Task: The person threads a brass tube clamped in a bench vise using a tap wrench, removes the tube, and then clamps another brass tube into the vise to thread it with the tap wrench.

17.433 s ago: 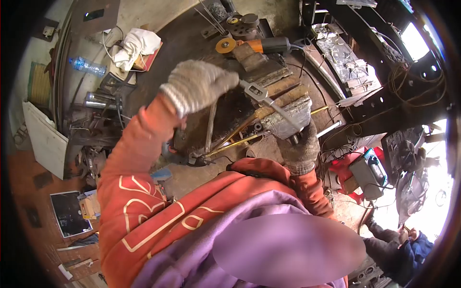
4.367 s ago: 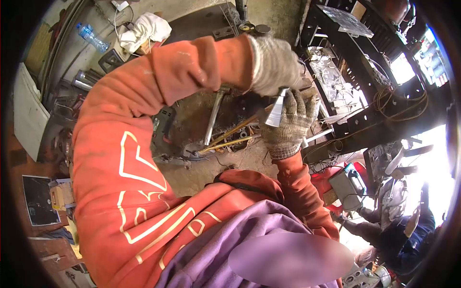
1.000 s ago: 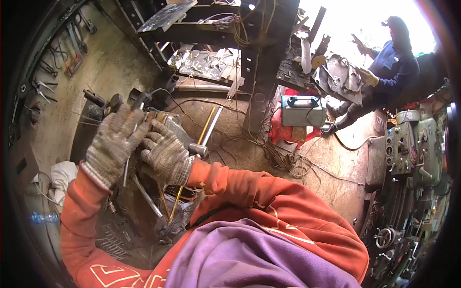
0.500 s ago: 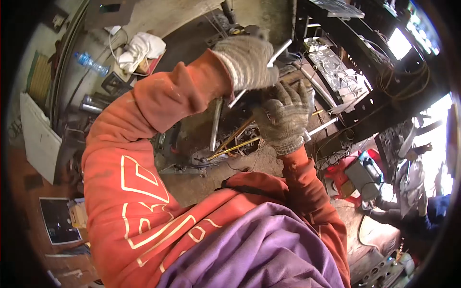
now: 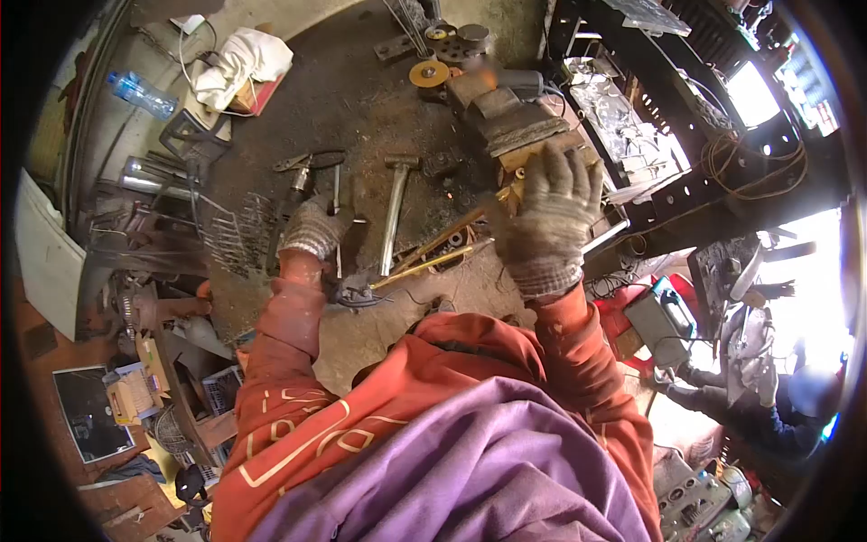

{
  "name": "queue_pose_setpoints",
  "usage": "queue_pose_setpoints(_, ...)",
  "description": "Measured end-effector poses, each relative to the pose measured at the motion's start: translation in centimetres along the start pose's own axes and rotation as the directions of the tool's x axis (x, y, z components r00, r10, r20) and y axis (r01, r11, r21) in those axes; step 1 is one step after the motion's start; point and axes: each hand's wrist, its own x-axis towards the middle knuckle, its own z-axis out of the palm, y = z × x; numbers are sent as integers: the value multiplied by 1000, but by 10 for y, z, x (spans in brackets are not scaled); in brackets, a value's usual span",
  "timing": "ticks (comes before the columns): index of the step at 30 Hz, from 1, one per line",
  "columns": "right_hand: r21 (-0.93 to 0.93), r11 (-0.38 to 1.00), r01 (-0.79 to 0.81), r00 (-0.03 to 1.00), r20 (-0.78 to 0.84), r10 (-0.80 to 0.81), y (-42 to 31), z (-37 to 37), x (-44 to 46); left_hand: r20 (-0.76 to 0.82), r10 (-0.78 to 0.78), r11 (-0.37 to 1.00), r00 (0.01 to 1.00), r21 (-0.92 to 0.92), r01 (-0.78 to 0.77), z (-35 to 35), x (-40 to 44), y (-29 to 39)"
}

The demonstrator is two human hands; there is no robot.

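Note:
My left hand [image 5: 314,228], in a grey knitted work glove, is low over the dark workbench [image 5: 361,108]. Its fingertips are blurred and partly hidden where they cross a thin metal rod [image 5: 338,185], so its grip is unclear. Just beyond it lie pliers [image 5: 312,161]. Between my hands rests a hammer [image 5: 395,208] with a metal handle. Gloved as well, my right hand [image 5: 553,208] has its fingers stretched out flat beside a block-like metal fixture [image 5: 528,131]. A pale bar [image 5: 605,237] shows near its wrist.
Many thin rods [image 5: 237,237] lie left of my left hand. An angle grinder [image 5: 519,81] and a yellow disc [image 5: 429,73] are at the back. A plastic bottle [image 5: 143,95] and white cloth [image 5: 244,68] sit far left. Another person [image 5: 786,406] is at the right.
My left hand has swung left and down from beside the right hand, uncovering the bench tools. The pale rod it held there is gone from that spot. My right hand's fingers have straightened.

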Motion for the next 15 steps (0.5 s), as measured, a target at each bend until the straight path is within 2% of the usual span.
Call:
queue_pose_setpoints(1, 15, 999, 46, 997, 69, -47, -7, -3, 2, -45, 71, 996, 996, 62, -68, 8, 0, -11)
queue_pose_setpoints(2, 99, 985, 144, 970, 185, -161, -20, -2, -3, -28, 80, 996, 996, 50, -78, 10, 0, -14)
queue_pose_setpoints(3, 207, 952, 224, 926, 260, -275, -32, -3, -8, 20, -45, 996, 999, 81, 43, 11, 0, -13)
queue_pose_setpoints(4, 326, 902, 283, 884, 275, -377, -46, -5, -11, 70, -162, 981, 984, 122, 153, 14, 2, -9)
queue_pose_setpoints(5, 446, 838, 312, 873, 213, -439, -58, -11, -9, 106, -132, 986, 986, 116, 120, 18, 5, -10)
queue_pose_setpoints(6, 419, 860, 292, 876, 244, -416, -54, -18, -9, 77, -125, 990, 989, 78, 119, 21, 6, -14)
queue_pose_setpoints(8, 459, 877, 140, 970, 114, -215, -42, -32, -8, 30, -160, 987, 987, 34, 159, 28, 5, -18)
queue_pose_setpoints(9, 229, 973, 35, 971, 223, -87, -33, -57, 2, 41, -162, 986, 986, 38, 161, 20, 3, -10)
queue_pose_setpoints(10, 62, 998, -25, 997, 73, 20, -14, -55, -7, 131, -263, 965, 956, 54, 258, 6, -1, 7)
queue_pose_setpoints(11, 66, 984, -165, 986, -8, 166, 7, -53, -13, 215, -362, 932, 907, 77, 353, -1, -3, 14)
queue_pose_setpoints(13, 148, 895, -422, 881, -168, 443, 50, -50, -25, 64, -214, 972, 975, 114, 206, 2, -12, 3)
queue_pose_setpoints(14, 224, 745, -628, 717, -207, 666, 80, -36, -43, -28, -60, 998, 998, -29, 59, -7, -25, 17)
queue_pose_setpoints(15, 482, 522, -704, 545, -104, 832, 121, -20, -71, -143, 79, 983, 987, -155, -102, -10, -34, 30)
